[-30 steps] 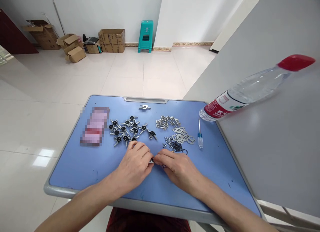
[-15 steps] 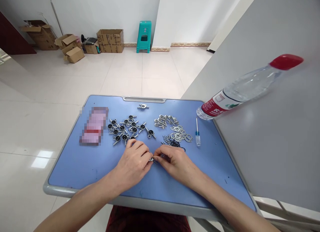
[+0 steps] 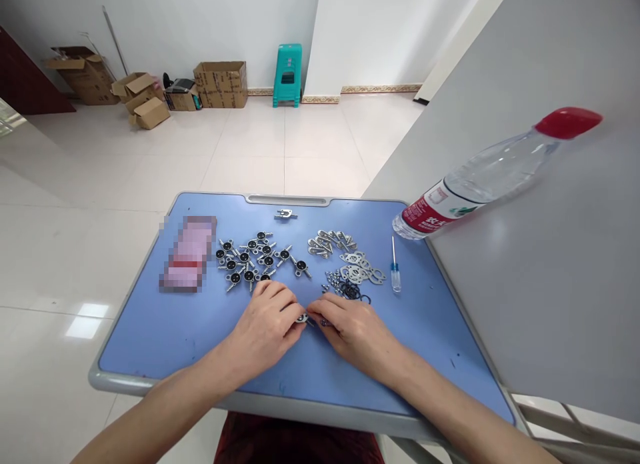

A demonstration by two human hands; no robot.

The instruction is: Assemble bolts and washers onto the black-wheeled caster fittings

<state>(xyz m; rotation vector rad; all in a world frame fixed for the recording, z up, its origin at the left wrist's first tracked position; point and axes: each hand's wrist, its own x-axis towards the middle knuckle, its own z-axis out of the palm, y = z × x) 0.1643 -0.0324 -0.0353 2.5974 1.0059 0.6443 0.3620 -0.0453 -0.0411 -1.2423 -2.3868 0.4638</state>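
My left hand (image 3: pixel 273 317) is closed round a small metal fitting (image 3: pixel 301 318) low in the middle of the blue table. The fitting's flat face and a thin pin show past the fingertips. My right hand (image 3: pixel 353 324) is beside it, thumb and forefinger pinched at the fitting's right edge. Small shiny pieces (image 3: pixel 325 323) show under its curled fingers, too small to name. Beyond my left hand lie several metal fittings with black round centres (image 3: pixel 245 257). Past my right hand are black rubber rings (image 3: pixel 351 290), small screws (image 3: pixel 334 277) and flat metal plates (image 3: pixel 356 272).
Several metal levers (image 3: pixel 330 241) lie behind the plates. A screwdriver (image 3: pixel 395 277) and a water bottle (image 3: pixel 450 204) are at the right, near a grey panel (image 3: pixel 565 271). One metal piece (image 3: pixel 285 214) sits at the back. A blurred pink item (image 3: pixel 190 251) lies left.
My right fingertips have shifted slightly at the fitting and its fingers have curled closer together. My left hand keeps its hold in the same place. The loose parts have not moved.
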